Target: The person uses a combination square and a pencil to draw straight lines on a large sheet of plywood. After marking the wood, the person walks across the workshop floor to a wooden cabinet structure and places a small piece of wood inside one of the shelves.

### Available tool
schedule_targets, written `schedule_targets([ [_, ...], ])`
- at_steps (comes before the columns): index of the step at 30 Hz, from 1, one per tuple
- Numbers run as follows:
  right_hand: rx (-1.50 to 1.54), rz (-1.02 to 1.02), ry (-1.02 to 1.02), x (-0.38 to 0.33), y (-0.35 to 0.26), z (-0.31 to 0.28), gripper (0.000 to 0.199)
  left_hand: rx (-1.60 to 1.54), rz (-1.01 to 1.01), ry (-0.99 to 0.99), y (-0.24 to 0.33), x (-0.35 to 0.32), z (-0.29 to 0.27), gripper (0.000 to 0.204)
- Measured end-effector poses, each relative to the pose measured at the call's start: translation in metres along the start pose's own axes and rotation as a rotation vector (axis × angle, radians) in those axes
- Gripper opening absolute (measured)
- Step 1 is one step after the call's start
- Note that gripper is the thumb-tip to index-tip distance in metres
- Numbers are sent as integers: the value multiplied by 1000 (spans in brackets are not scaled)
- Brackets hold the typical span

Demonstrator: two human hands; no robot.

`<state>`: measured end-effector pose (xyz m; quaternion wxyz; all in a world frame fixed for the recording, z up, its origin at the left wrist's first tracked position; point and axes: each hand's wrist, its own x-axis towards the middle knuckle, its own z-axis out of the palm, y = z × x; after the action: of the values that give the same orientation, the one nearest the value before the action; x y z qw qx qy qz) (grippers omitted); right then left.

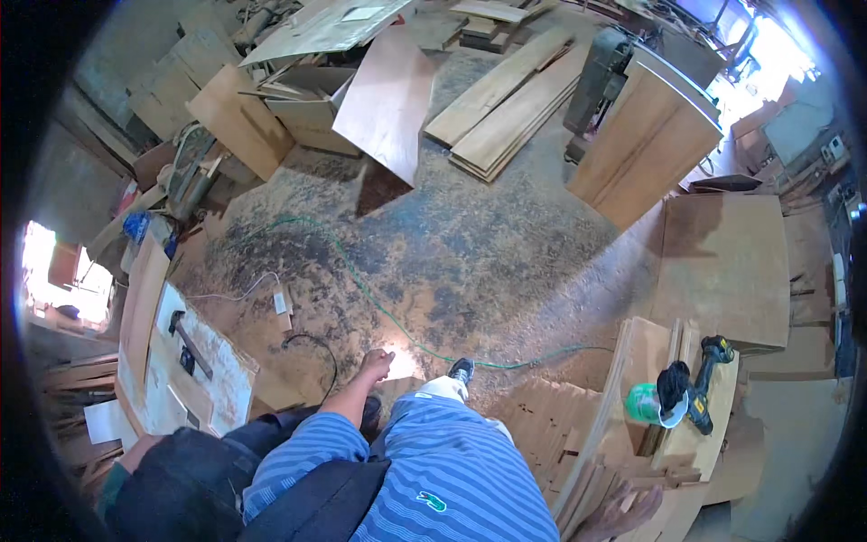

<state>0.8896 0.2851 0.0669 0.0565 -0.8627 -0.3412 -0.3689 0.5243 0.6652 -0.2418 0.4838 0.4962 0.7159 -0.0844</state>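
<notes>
My left arm, in a blue striped sleeve, reaches forward over the floor. Its hand (376, 364) is closed, fingers curled in; whatever they may hold cannot be made out. Beside that hand lies a bright patch of light on the floor. At the lower right, my right hand (623, 513) has its fingers stretched apart, close to the edge of a stack of boards (646, 348). On that stack sit a green and white tub (643, 404) with a black item in it and a cordless drill (707, 384).
A person in dark clothing (181, 488) is close at my left, by a worktable with a hammer (191, 345). A green cable (361, 280) crosses the dusty floor near a white power strip (282, 303). Planks (506, 108) and leaning panels (646, 135) stand beyond.
</notes>
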Motion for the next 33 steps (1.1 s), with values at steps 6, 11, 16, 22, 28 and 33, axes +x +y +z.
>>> schedule_targets([
  [6, 553, 36, -116, 77, -67, 61, 43, -434, 110, 46, 30, -18, -13, 18],
  [11, 1048, 16, 136, 205, -114, 49, 38, -746, 892, 42, 176, -70, -53, 15],
  [16, 1261, -23, 563, 289, -126, -9, 39, -670, 1624, 387, 343, -230, -132, 30],
  [22, 1529, -230, 616, 344, -120, 5, 37, -962, 2259, 551, 411, -352, -171, 34],
  [28, 1681, -357, 523, 389, -112, 36, 36, -468, 2063, -223, 455, -387, -204, 31],
  [33, 1792, -441, 403, 418, -118, 52, 35, -592, 2093, 38, 477, -362, -189, 28],
])
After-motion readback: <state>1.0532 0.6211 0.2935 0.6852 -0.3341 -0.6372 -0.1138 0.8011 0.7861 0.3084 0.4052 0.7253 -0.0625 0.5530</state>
